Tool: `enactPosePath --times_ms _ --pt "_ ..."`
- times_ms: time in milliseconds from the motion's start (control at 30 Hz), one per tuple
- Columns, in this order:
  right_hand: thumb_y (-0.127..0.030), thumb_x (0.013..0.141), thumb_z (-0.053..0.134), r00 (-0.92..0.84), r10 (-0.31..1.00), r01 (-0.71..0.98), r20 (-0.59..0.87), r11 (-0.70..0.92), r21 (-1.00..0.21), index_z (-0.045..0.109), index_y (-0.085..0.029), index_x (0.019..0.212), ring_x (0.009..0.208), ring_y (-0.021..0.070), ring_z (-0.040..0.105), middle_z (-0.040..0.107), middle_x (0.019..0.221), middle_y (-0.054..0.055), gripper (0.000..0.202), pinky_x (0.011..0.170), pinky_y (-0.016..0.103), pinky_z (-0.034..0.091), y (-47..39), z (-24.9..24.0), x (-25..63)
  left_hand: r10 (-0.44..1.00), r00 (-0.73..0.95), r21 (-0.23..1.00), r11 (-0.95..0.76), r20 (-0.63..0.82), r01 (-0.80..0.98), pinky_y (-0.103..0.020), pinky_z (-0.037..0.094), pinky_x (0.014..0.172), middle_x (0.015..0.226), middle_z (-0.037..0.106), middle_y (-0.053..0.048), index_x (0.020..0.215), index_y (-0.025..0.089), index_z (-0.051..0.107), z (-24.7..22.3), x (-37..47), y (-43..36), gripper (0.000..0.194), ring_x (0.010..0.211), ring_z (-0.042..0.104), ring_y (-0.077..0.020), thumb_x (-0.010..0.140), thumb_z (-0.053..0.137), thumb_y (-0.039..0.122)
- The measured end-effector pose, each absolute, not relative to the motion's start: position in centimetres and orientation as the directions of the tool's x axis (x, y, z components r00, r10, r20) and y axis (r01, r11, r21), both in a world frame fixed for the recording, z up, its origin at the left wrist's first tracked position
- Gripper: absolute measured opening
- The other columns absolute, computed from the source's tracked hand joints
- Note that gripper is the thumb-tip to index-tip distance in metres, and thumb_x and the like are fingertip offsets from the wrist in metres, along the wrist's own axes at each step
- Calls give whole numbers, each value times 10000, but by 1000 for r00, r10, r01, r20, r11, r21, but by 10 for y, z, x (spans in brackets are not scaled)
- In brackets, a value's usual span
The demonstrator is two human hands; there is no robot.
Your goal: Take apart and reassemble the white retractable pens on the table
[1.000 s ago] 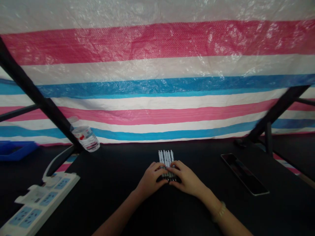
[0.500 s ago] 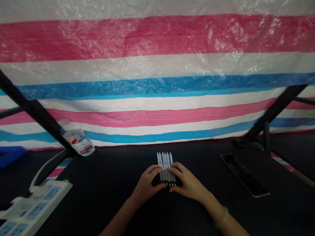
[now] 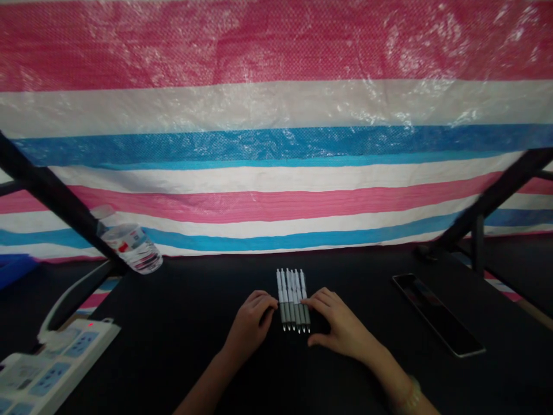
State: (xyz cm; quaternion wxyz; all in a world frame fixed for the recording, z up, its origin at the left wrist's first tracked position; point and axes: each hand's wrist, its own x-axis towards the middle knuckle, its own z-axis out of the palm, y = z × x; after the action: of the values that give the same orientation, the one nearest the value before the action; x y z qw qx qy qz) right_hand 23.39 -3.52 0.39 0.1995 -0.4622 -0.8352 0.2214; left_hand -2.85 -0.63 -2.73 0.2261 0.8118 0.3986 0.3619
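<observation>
Several white and grey pens (image 3: pixel 294 300) lie side by side in a row on the black table (image 3: pixel 207 282), their silver tips toward me. On the left of the row is my left hand (image 3: pixel 253 320), fingers curled together, with nothing visible in it. My right hand (image 3: pixel 334 323) rests at the right side of the pens. Its thumb and fingers are apart, and the fingertips are at the rightmost pen without gripping it.
A plastic water bottle (image 3: pixel 133 248) leans at the back left. A white power strip (image 3: pixel 64 357) lies at the near left, with a blue tray (image 3: pixel 15 270) beyond it. At the right lies a black phone (image 3: pixel 438 314). Striped sheeting (image 3: pixel 276 204) hangs behind the table.
Both hands have moved apart, off the top of the pens to either side. The left fingers have closed together. More of the pens shows. The view has shifted slightly.
</observation>
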Motion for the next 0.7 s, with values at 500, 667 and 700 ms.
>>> enactPosePath --times_ms 500,667,700 --pt "-347 818 811 -443 882 691 161 450 -566 639 -198 1293 1092 322 558 658 1178 129 526 932 465 459 -34 -3 235 754 498 601 -649 427 467 -419 581 922 995 772 -43 934 211 693 -25 -21 -10 258 1026 681 -249 786 733 3" --pt "-289 809 808 -432 888 696 155 438 -570 636 -198 1298 1095 318 559 653 1179 126 527 935 460 462 -34 -3 236 739 513 579 -667 437 468 -423 591 928 1029 783 -52 932 209 691 -24 -21 -10 249 1032 696 -254 791 739 9" --pt "-279 808 805 -432 889 697 152 436 -569 635 -199 1300 1097 317 559 653 1182 125 526 937 460 462 -34 -2 236 736 517 576 -670 437 468 -426 591 934 1035 784 -54 937 209 692 -24 -21 -10 245 1040 696 -256 800 727 9"
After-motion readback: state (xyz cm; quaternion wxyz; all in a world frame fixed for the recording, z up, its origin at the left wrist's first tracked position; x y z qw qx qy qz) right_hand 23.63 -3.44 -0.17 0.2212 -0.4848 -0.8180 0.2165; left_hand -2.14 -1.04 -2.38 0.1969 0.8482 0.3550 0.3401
